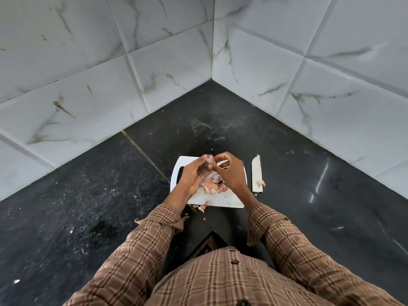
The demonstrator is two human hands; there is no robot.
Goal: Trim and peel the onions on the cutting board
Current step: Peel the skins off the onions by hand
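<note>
Left hand (191,176) clamped on onion (208,161) over cutting board (223,196), right hand (229,172) fingertips pinching skin. Prob light, slippery, skin brittle; grip at trimmed end imo.

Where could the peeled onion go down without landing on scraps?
The cutting board's near right corner, toward the knife, looks bare. The dark counter right of the knife is open too. The peel pile beneath both hands crowds the board's middle.

Glossy marble-look wall tiles (88,62); polished black stone counter (309,184), speckled; smooth white plastic cutting board (220,198); papery pink onion skins (209,187); woven checked cloth sleeves (298,250).
</note>
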